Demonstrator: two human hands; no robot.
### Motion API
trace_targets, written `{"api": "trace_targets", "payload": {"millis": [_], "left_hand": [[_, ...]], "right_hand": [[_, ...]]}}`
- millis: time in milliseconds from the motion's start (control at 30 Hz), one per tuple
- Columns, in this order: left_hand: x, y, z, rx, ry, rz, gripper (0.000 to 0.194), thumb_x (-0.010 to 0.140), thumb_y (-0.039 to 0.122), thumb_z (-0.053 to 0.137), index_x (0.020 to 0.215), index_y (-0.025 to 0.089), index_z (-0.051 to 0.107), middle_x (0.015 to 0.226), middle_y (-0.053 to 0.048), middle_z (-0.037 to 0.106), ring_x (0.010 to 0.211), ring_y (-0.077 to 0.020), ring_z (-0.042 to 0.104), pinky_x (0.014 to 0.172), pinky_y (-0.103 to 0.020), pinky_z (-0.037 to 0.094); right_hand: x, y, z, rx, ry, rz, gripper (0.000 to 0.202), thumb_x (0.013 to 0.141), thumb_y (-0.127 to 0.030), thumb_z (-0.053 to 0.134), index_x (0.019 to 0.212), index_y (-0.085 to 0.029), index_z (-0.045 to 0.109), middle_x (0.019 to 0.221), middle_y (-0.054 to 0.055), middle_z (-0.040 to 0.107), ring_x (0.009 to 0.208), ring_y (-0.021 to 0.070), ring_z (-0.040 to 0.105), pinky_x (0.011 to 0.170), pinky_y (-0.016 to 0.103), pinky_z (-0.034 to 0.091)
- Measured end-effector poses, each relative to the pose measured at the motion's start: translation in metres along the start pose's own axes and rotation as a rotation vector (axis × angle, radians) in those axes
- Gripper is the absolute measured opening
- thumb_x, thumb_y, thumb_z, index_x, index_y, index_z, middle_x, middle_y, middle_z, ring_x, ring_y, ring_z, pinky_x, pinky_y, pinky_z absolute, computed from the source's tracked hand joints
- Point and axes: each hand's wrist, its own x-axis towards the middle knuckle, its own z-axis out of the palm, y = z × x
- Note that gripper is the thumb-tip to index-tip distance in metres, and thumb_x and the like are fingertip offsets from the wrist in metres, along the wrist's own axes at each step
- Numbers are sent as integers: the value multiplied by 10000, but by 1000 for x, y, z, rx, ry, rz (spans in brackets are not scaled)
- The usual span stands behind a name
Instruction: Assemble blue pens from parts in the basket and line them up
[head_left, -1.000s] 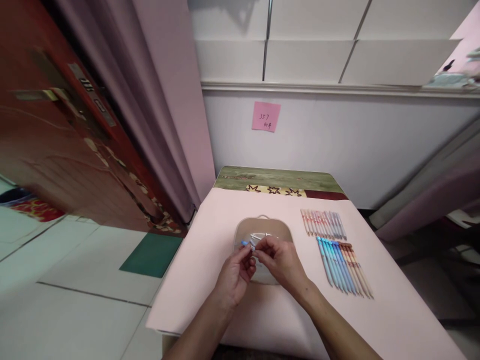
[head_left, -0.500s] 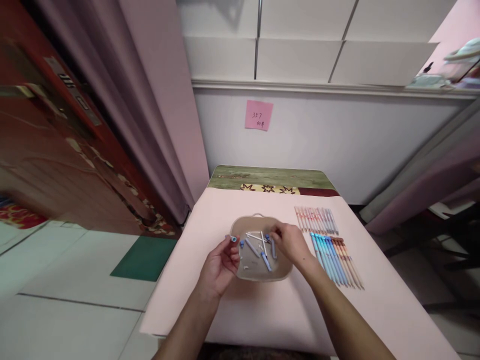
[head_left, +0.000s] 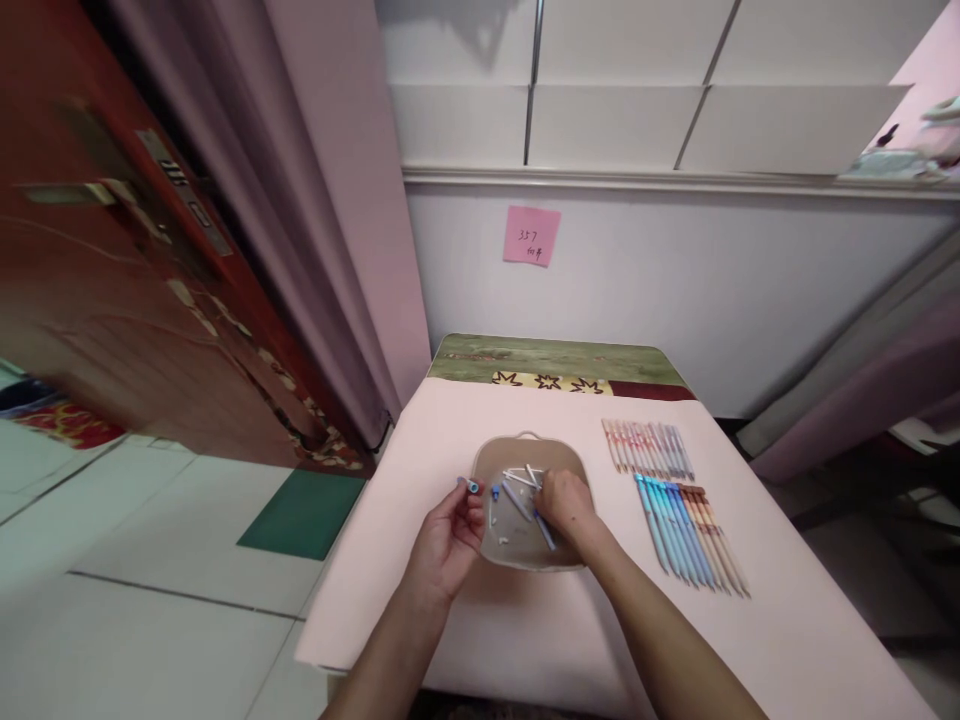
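Observation:
A small blue pen part (head_left: 472,487) is pinched between the thumb and finger of my left hand (head_left: 450,540), at the left rim of a beige basket (head_left: 534,562). Inside the basket lie a pale blue-grey barrel (head_left: 516,498), a small blue piece (head_left: 496,492), thin white tubes (head_left: 517,473) and small white bits. My right hand (head_left: 564,502) reaches down into the basket's right side, fingers drawn together over the parts; what they hold, if anything, is hidden. The end of a blue barrel (head_left: 546,534) shows below those fingers.
Two rows of pens lie right of the basket: pale patterned ones (head_left: 649,450) behind, blue and brown ones (head_left: 690,532) in front. The pink-covered table (head_left: 420,440) stands against a wall with a pink note (head_left: 531,236). A red door (head_left: 112,300) is at the left.
My right hand has moved down and left, deeper into the basket, and now covers parts that showed before. My left hand still holds the small blue part. The view has shifted slightly.

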Motion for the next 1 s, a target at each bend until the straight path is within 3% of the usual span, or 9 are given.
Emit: {"api": "trace_targets", "payload": {"millis": [133, 267, 367, 467, 700, 900, 1000], "left_hand": [[0, 3, -1, -1, -6, -26, 129, 895, 104, 504, 812, 59, 592, 718, -65, 631, 473, -40, 529, 394, -124, 451], [3, 6, -5, 16, -18, 6, 113, 897, 99, 500, 855, 66, 599, 727, -63, 634, 488, -47, 553, 415, -125, 470], [5, 8, -7, 23, -13, 15, 109, 895, 92, 500, 883, 61, 604, 751, -76, 644, 518, -60, 584, 446, -132, 494], [5, 9, -8, 21, -26, 15, 116, 894, 93, 504, 902, 58, 613, 765, -78, 647, 526, -60, 593, 456, -132, 501], [3, 9, -6, 24, -2, 35, 154, 888, 44, 480, 892, 46, 633, 777, -98, 659, 569, -79, 622, 504, -141, 533], [1, 1, -3, 22, 5, 12, 143, 883, 58, 502, 866, 56, 644, 744, -85, 659, 563, -81, 618, 490, -140, 529], [1, -3, -4, 33, -6, 2, 125, 881, 77, 517, 853, 64, 638, 731, -83, 658, 544, -78, 609, 473, -141, 516]], "right_hand": [[-8, 7, -17, 72, 58, -12, 259, 856, -271, 474, 915, -132, 685, 851, 150, 713, 829, 238, 669, 689, 285, 429], [-9, 24, -30, 365, 145, -76, 163, 768, -196, 517, 874, -178, 639, 744, 31, 689, 707, 163, 623, 619, 224, 377], [-9, 33, -33, 435, 162, -86, 138, 738, -167, 513, 821, -182, 622, 701, 4, 664, 658, 143, 589, 586, 210, 349], [-10, 33, -32, 338, 125, -104, 107, 753, -176, 517, 771, -170, 621, 708, 29, 670, 670, 151, 589, 587, 219, 336], [-10, 11, -22, 142, 20, -130, 190, 833, -249, 524, 889, -165, 685, 841, 101, 719, 810, 200, 658, 676, 247, 394], [-2, -20, 0, 66, -39, -111, 166, 720, -206, 639, 837, -121, 720, 880, 183, 719, 840, 265, 677, 697, 292, 449], [-2, -24, -2, 72, -28, -109, 178, 721, -173, 612, 842, -106, 723, 866, 195, 720, 819, 270, 681, 671, 290, 450]]}}
